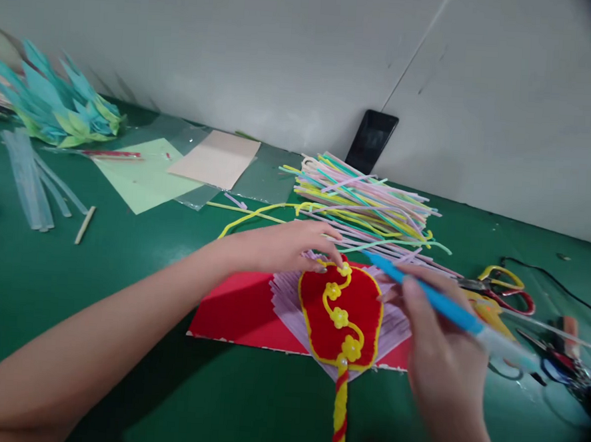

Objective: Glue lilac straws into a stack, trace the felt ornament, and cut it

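Hands: left hand point(288, 246) unclenched, fingertips on red fan point(363, 305) top | right hand point(441, 363) gripping blue pen point(435, 299)

The striped handle point(339, 417) runs off the bottom edge, and the right hand point(437, 356) is blurred.

Green cloth table point(46, 286); red card sheet point(234, 310) beneath the left hand point(288, 247); pastel plastic straw heap point(371, 199) beyond it; yellow-handled scissors point(502, 287) beside the right hand point(438, 350)
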A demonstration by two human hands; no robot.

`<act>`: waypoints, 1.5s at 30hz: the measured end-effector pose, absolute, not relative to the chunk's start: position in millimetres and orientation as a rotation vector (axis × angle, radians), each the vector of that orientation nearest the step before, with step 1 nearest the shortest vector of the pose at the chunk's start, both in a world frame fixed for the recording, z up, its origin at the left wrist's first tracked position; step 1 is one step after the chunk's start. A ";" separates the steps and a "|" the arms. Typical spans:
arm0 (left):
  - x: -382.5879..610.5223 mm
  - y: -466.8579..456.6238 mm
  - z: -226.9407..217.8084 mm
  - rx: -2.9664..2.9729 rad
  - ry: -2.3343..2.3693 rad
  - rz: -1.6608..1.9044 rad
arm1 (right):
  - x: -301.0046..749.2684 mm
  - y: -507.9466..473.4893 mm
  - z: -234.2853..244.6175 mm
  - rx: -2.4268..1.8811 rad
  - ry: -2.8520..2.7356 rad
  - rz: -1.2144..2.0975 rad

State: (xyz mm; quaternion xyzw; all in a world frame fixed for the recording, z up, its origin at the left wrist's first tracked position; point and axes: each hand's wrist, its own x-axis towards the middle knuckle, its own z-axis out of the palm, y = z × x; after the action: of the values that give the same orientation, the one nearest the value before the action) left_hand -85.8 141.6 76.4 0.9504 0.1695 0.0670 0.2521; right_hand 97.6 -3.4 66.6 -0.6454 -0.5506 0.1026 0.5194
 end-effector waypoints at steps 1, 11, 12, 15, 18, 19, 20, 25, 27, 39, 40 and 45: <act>-85.6 148.9 69.6 2.547 0.400 0.184 | 90.6 -11.6 64.0 -1.545 -1.387 0.248; -77.3 155.6 20.2 2.243 0.199 0.101 | 42.4 -39.2 32.2 -1.446 -1.916 0.054; -77.4 155.4 20.8 2.235 0.205 0.093 | 41.0 -38.5 30.3 -1.439 -1.958 0.025; -77.4 155.1 23.8 2.224 0.208 0.074 | 36.5 -36.8 24.5 -1.437 -2.054 -0.077; -77.3 155.1 24.9 2.225 0.211 0.057 | 33.1 -35.5 19.0 -1.489 -2.092 -0.091; -77.3 155.2 24.5 2.225 0.214 0.052 | 32.5 -35.1 17.5 -1.507 -2.099 -0.077; -77.3 155.3 23.8 2.226 0.215 0.054 | 32.2 -34.7 16.4 -1.517 -2.106 -0.065; -77.4 156.3 19.5 2.234 0.207 0.090 | 31.4 -35.2 15.0 -1.541 -2.137 -0.045; -77.3 156.5 18.9 2.230 0.203 0.088 | 30.6 -36.4 15.7 -1.550 -2.117 -0.059; -76.1 157.2 16.3 2.235 0.182 0.103 | 30.5 -34.6 16.0 -1.562 -2.136 -0.096; -76.0 157.2 16.2 2.236 0.182 0.102 | 30.3 -35.3 15.9 -1.557 -2.121 -0.108; -76.4 157.3 15.6 2.249 0.173 0.111 | 30.6 -36.1 16.5 -1.545 -2.104 -0.091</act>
State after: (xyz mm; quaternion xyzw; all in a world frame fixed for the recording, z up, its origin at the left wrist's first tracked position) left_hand -76.4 157.3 15.6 0.9004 0.0692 0.0446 0.4273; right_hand 30.6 -36.1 16.5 -0.5708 -0.7775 -0.0338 0.2616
